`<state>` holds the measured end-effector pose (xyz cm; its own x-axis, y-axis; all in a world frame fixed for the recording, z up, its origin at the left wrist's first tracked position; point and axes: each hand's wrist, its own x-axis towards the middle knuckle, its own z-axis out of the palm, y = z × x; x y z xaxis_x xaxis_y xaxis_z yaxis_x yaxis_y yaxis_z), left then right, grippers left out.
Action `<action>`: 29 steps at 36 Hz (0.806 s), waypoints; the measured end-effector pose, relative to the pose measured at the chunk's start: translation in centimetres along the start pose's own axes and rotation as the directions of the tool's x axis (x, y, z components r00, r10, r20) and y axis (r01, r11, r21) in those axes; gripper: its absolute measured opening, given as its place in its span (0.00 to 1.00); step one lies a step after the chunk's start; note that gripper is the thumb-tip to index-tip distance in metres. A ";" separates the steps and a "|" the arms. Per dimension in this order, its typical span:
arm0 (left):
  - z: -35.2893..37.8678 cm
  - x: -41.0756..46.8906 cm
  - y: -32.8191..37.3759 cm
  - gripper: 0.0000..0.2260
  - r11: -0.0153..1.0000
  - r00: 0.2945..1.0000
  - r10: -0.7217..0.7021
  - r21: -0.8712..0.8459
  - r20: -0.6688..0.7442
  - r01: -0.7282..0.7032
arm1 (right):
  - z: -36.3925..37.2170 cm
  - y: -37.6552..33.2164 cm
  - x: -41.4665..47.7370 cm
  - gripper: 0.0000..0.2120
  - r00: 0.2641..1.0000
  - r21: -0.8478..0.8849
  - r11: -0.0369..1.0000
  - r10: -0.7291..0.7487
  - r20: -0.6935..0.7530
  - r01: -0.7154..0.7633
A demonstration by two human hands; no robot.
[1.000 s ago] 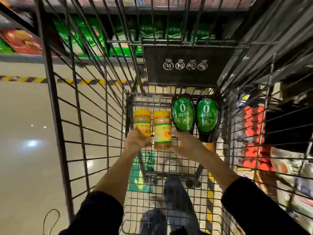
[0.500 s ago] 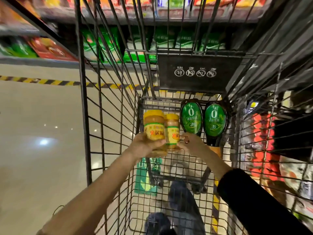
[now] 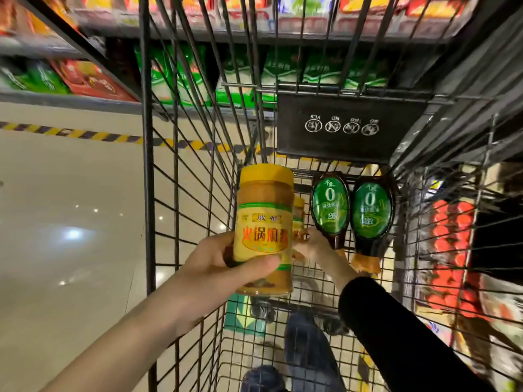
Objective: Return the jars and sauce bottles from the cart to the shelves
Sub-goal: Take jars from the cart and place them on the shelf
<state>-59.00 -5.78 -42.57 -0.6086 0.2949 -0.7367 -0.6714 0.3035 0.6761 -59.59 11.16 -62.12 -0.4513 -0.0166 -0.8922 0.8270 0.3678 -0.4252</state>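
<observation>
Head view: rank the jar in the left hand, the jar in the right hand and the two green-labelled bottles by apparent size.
1. Left-hand jar, largest, but nearest the camera.
2. The two bottles, alike; no ranking.
3. Right-hand jar, smallest, mostly hidden.

The right arm wears a black sleeve (image 3: 402,335); the left forearm (image 3: 135,332) is bare.

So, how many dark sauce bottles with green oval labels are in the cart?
2. Both lie side by side at the far end of the wire cart: the left bottle next to the right hand, the right bottle beside it. Others could be hidden.
</observation>
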 end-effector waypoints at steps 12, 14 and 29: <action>-0.6 -1.6 -0.2 0.22 0.999 0.999 -0.035 -0.029 0.019 0.036 | 1.4 -0.2 0.8 0.14 0.991 0.231 0.966 0.127 -0.043 -0.114; -0.8 -1.9 -0.1 0.23 0.997 0.999 -0.051 -0.051 0.000 0.051 | 1.3 -0.5 0.4 0.18 0.986 0.331 0.930 0.163 0.028 -0.163; -0.7 -4.5 2.5 0.18 1.000 0.992 0.007 -0.006 -0.129 -0.007 | -2.7 -3.1 -7.1 0.16 0.997 0.478 0.875 -0.057 -0.059 0.079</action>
<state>-58.24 -6.95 -37.53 -0.6625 0.1776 -0.7277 -0.6692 0.2961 0.6815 -59.86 12.60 -54.02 -0.5172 0.0177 -0.8557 0.8481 -0.1238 -0.5152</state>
